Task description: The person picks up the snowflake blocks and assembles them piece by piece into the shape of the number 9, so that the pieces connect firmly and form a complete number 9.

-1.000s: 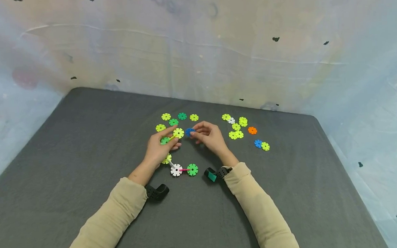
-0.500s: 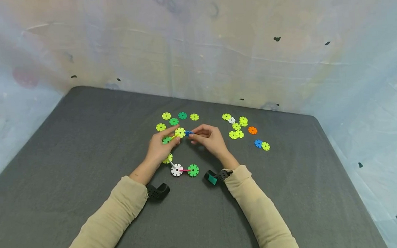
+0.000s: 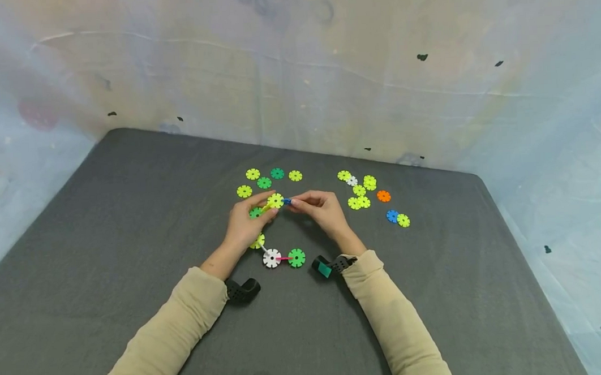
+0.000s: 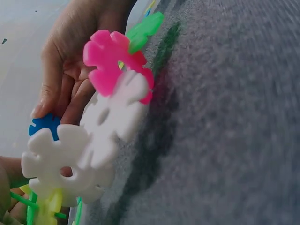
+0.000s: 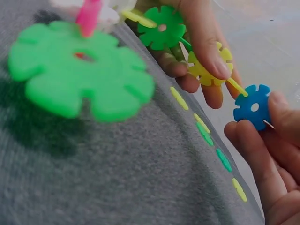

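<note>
My left hand [image 3: 243,223] grips a chain of notched plastic discs, its thumb over a yellow disc [image 3: 275,200]. The fingers of my right hand [image 3: 324,212] pinch a blue disc [image 5: 253,107]. In the right wrist view, a thin yellow piece [image 5: 237,87] seen edge-on meets the blue disc's rim. Farther along the chain come a green disc [image 5: 159,28], white discs [image 4: 65,164], a pink disc [image 4: 108,61] and, at the near end, another green disc [image 3: 297,258]. My left hand hides part of the chain in the head view.
Loose yellow and green discs [image 3: 264,182] lie behind my hands on the dark grey table [image 3: 177,177]. To the right are several yellow discs [image 3: 359,190], a white one [image 3: 352,181], an orange one [image 3: 383,196] and a blue disc [image 3: 392,216] touching a yellow one.
The blue disc has turned from flat-on to edge-on and moved left, from apart to touching the yellow end of the chain. Both hands stay nearly in place.
</note>
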`<act>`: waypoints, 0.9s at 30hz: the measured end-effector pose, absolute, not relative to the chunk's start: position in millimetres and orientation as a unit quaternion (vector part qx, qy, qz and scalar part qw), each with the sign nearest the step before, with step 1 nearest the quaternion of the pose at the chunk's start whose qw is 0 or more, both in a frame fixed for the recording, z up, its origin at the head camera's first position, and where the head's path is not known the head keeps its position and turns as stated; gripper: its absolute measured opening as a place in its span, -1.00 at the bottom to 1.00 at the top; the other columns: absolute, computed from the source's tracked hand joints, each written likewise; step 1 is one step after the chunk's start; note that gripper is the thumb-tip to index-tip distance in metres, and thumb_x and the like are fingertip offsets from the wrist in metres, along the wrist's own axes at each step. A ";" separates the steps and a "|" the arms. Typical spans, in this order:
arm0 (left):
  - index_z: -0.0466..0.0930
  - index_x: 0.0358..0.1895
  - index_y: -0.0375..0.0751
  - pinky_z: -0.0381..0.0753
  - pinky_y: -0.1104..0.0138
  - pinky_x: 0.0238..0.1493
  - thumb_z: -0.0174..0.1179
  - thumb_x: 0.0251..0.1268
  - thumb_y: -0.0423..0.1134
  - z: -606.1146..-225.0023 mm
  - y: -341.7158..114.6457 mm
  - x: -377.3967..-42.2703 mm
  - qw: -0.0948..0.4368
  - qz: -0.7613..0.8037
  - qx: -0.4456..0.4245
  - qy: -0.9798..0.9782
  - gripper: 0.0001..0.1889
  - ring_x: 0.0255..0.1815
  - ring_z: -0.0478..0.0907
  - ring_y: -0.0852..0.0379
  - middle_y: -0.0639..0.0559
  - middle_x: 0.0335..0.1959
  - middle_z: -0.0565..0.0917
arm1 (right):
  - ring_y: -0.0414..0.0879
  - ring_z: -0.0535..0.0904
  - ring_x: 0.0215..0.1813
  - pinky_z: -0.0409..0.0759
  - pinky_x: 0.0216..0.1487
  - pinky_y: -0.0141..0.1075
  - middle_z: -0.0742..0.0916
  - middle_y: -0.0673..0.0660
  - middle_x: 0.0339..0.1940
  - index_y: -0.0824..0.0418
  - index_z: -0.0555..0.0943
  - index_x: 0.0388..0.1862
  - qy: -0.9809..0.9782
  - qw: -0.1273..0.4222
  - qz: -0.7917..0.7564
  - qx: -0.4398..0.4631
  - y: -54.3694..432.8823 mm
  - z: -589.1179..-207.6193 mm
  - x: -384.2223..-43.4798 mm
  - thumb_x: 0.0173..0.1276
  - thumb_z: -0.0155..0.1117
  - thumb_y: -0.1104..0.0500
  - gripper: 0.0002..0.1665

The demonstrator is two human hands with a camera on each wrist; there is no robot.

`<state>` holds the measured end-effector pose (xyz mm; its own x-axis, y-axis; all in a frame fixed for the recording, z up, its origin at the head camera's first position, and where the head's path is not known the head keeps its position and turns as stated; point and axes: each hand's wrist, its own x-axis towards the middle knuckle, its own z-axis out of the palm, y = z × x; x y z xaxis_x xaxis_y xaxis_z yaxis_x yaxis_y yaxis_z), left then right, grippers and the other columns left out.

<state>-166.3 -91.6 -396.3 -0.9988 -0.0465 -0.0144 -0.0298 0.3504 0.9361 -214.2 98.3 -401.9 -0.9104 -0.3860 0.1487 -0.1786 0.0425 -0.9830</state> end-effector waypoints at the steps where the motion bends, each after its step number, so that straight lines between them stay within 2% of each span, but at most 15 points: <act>1: 0.52 0.26 0.04 0.50 0.05 0.16 0.27 0.28 -0.17 -396.7 -90.8 -166.3 0.013 -0.564 0.021 -0.825 -0.54 -0.04 0.64 -0.04 -0.16 0.14 0.61 | -0.22 0.74 -0.25 0.69 -0.07 -0.23 0.74 0.40 -0.20 0.55 0.64 -0.15 0.718 0.079 -0.663 -0.196 98.4 -401.5 -214.1 0.31 0.26 0.35 -0.77; 3: 0.53 0.26 -0.01 0.55 0.08 0.09 0.27 0.28 -0.19 -397.0 -88.5 -165.6 0.017 -0.563 0.013 -0.826 -0.54 -0.11 0.68 -0.04 -0.18 0.12 0.62 | -0.21 0.74 -0.25 0.69 -0.07 -0.22 0.73 0.42 -0.21 0.56 0.64 -0.17 0.719 0.075 -0.662 -0.198 98.3 -399.9 -213.7 0.31 0.26 0.37 -0.78; 6: 0.53 0.25 -0.08 0.65 0.21 -0.12 0.28 0.27 -0.22 -397.7 -85.2 -163.1 0.016 -0.571 0.007 -0.821 -0.54 -0.21 0.71 0.02 -0.20 0.07 0.66 | -0.22 0.73 -0.28 0.69 -0.08 -0.21 0.72 0.45 -0.22 0.58 0.63 -0.18 0.721 0.068 -0.658 -0.205 97.7 -397.4 -213.1 0.31 0.25 0.39 -0.79; 9: 0.51 0.25 -0.13 0.65 0.33 -0.34 0.27 0.28 -0.24 -398.7 -84.3 -160.3 0.010 -0.584 0.007 -0.812 -0.55 -0.33 0.71 0.05 -0.20 0.00 0.69 | -0.25 0.72 -0.29 0.69 -0.07 -0.16 0.72 0.45 -0.22 0.59 0.63 -0.19 0.725 0.067 -0.649 -0.221 96.6 -395.5 -213.1 0.31 0.24 0.39 -0.79; 11: 0.51 0.24 -0.12 0.64 0.34 -0.34 0.27 0.28 -0.24 -399.1 -85.2 -159.2 0.012 -0.584 0.010 -0.811 -0.56 -0.33 0.70 0.05 -0.18 -0.04 0.70 | -0.25 0.72 -0.28 0.68 -0.05 -0.12 0.72 0.45 -0.21 0.58 0.62 -0.18 0.726 0.074 -0.643 -0.232 95.8 -395.0 -213.7 0.32 0.24 0.39 -0.79; 13: 0.51 0.23 -0.11 0.65 0.27 -0.23 0.26 0.29 -0.23 -399.7 -86.8 -159.5 0.014 -0.580 0.013 -0.815 -0.56 -0.24 0.69 0.00 -0.18 -0.03 0.70 | -0.21 0.73 -0.25 0.67 -0.03 -0.11 0.72 0.43 -0.18 0.55 0.63 -0.17 0.731 0.080 -0.635 -0.238 95.4 -395.5 -214.4 0.33 0.24 0.37 -0.79; 16: 0.51 0.23 -0.08 0.59 0.08 0.01 0.27 0.28 -0.20 -399.5 -89.6 -160.7 0.010 -0.574 0.020 -0.818 -0.56 0.01 0.62 -0.09 -0.20 0.03 0.67 | 0.02 0.74 -0.21 0.67 -0.04 -0.07 0.71 0.44 -0.15 0.52 0.63 -0.13 0.738 0.084 -0.628 -0.232 96.1 -398.1 -216.0 0.34 0.24 0.35 -0.77; 19: 0.50 0.22 -0.10 0.50 0.00 0.15 0.28 0.28 -0.20 -399.3 -91.9 -162.2 0.006 -0.571 0.027 -0.820 -0.56 0.18 0.52 -0.14 -0.23 0.08 0.63 | 0.26 0.68 -0.12 0.67 -0.06 -0.02 0.69 0.46 -0.13 0.51 0.63 -0.08 0.744 0.085 -0.627 -0.216 98.8 -402.1 -219.0 0.36 0.23 0.31 -0.74; 22: 0.47 0.22 -0.16 0.56 0.04 0.08 0.28 0.27 -0.23 -399.3 -93.1 -163.2 0.003 -0.585 0.031 -0.810 -0.55 0.09 0.57 -0.15 -0.26 0.03 0.64 | 0.30 0.64 -0.05 0.67 -0.05 -0.03 0.69 0.44 -0.10 0.46 0.63 -0.03 0.757 0.075 -0.623 -0.182 101.5 -403.7 -223.8 0.38 0.24 0.23 -0.69; 27: 0.41 0.24 -0.21 0.69 0.21 -0.21 0.27 0.26 -0.32 -400.1 -93.5 -164.5 -0.006 -0.624 0.034 -0.780 -0.52 -0.25 0.67 -0.01 -0.25 -0.12 0.64 | 0.11 0.66 -0.07 0.68 -0.12 -0.23 0.71 0.32 -0.08 0.35 0.63 0.04 0.789 0.053 -0.602 -0.111 103.4 -404.5 -236.0 0.37 0.27 0.14 -0.63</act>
<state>-164.5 -93.5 -400.1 -0.9976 -0.0464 -0.0514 -0.0603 0.2177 0.9742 -236.0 103.4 -404.5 -0.9695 -0.2401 0.0496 -0.1113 0.2511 -0.9615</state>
